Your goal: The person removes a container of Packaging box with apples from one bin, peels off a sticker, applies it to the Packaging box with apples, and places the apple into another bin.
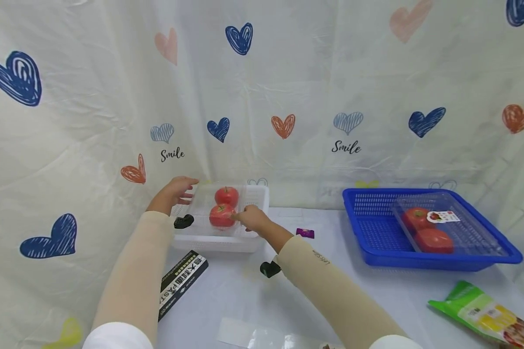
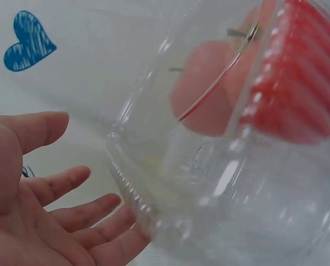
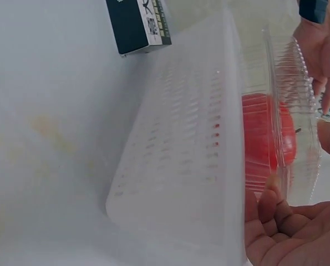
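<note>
A clear plastic box (image 1: 205,196) with two red apples (image 1: 221,215) in it sits in the white basket (image 1: 220,244) near the curtain. My right hand (image 1: 253,218) grips the box's near right edge, its fingers curled in the right wrist view. At the box's left end is my left hand (image 1: 177,190). In the left wrist view the left hand (image 2: 65,205) has its fingers spread, the lower ones against the box's ridged edge. Whether its fingertips press the plastic, I cannot tell.
To the right stands a blue basket (image 1: 358,232) with another clear box (image 1: 467,235) of red fruit. A black pasta box (image 1: 183,283) lies before the white basket. A small purple packet (image 1: 305,233) and a green food bag (image 1: 484,310) are on the table. A heart-printed curtain (image 1: 288,72) hangs behind.
</note>
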Motion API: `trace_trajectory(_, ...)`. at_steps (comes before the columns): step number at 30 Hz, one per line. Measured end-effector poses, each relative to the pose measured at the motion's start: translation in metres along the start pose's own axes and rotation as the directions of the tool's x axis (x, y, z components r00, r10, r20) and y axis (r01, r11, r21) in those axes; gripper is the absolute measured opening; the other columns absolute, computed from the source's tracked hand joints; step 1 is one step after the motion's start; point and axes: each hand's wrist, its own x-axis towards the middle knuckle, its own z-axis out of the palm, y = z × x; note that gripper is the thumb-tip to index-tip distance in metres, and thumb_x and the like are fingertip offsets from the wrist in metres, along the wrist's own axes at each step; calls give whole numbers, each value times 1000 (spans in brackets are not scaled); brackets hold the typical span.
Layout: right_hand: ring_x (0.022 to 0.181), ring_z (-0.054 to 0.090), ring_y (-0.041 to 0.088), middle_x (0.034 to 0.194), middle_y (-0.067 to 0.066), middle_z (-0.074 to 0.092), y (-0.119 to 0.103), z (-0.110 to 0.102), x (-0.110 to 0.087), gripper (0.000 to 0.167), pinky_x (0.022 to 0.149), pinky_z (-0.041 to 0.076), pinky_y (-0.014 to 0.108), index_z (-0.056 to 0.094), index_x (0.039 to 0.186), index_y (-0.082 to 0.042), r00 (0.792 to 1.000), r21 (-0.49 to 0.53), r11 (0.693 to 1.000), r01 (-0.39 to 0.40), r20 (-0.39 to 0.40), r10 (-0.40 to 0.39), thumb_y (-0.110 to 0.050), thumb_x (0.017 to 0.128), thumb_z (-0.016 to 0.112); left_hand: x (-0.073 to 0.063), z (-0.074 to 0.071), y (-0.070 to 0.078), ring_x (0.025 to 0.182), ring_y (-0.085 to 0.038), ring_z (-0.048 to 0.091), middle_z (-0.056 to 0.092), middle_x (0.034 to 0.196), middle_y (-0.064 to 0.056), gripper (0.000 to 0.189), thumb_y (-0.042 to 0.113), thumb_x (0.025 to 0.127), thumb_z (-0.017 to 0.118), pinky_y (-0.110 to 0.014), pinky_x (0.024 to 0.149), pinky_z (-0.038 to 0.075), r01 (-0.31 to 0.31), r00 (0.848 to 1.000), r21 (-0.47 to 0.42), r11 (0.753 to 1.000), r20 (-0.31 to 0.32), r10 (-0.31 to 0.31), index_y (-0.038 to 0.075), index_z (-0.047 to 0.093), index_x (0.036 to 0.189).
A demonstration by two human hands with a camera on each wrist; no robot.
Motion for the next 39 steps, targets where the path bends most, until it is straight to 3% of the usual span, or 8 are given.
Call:
trace_trajectory(5, 110, 56, 32, 134, 18, 51, 4, -22, -5, 69, 87, 53, 41, 40, 142, 5, 1000, 32, 999, 19, -3, -19, -35, 92, 65, -5, -1, 10, 134, -43, 34, 20, 153, -26, 72, 30, 100, 55, -52, 99, 43, 32, 995, -81, 996, 95, -24, 4, 14, 153)
trace_trajectory(13, 100, 59, 30, 130, 16, 54, 11, -53, -26, 69, 81, 55, 35, 40, 144, 0, 1000, 146, 989, 13, -19, -11, -35, 90, 67, -14, 5, 17, 129, -40, 41, 31, 147, -25, 76, 36, 97, 61, -45, 88, 52, 61, 989, -162, 985, 140, -38, 9, 17, 153)
trace_trajectory(17, 93, 65, 35, 127, 18, 56, 15, -63, -41, 68, 80, 56, 37, 39, 145, 0, 1000, 273, 962, -1, 7, -1, -33, 92, 66, -17, 11, 18, 120, -37, 48, 35, 143, -25, 76, 40, 96, 60, -43, 89, 52, 50, 987, -142, 989, 155, -28, 10, 19, 153)
trace_trajectory(20, 95, 66, 38, 126, 19, 57, 20, -68, -52, 65, 81, 55, 40, 40, 145, 0, 1000, 377, 926, -1, 26, -10, -30, 93, 66, -19, 17, 17, 109, -34, 54, 35, 142, -26, 78, 42, 96, 59, -40, 87, 53, 43, 985, -121, 992, 170, -22, 10, 17, 153)
trace_trajectory(24, 94, 65, 38, 125, 18, 56, 27, -73, -68, 55, 80, 56, 39, 47, 141, -2, 999, 475, 880, 24, 16, -36, -27, 95, 64, -22, 26, 14, 89, -24, 58, 40, 134, -22, 73, 44, 97, 58, -32, 78, 55, 18, 985, -139, 990, 175, 7, 10, 22, 151)
trace_trajectory(29, 78, 67, 30, 121, 20, 57, 33, -78, -91, 51, 78, 56, 40, 49, 140, -3, 997, 542, 837, 71, -9, -79, -23, 95, 62, -25, 38, 8, 70, -16, 56, 50, 110, -13, 54, 42, 99, 55, -26, 64, 54, -21, 977, -235, 972, 202, 70, 9, 37, 137)
trace_trajectory(33, 68, 66, 23, 115, 21, 60, 37, -80, -105, 53, 76, 57, 41, 47, 142, -1, 995, 555, 827, 86, -12, -96, -22, 95, 62, -25, 43, 3, 63, -14, 56, 55, 95, -8, 47, 44, 97, 56, -24, 59, 53, -39, 971, -291, 956, 215, 105, 11, 43, 128)
trace_trajectory(39, 67, 66, 22, 111, 25, 63, 45, -85, -120, 53, 76, 57, 41, 48, 140, -2, 995, 542, 837, 83, -3, -97, -23, 94, 65, -29, 51, -5, 65, -14, 58, 60, 100, -11, 51, 45, 96, 58, -25, 60, 53, -66, 959, -279, 958, 247, 139, 7, 50, 128)
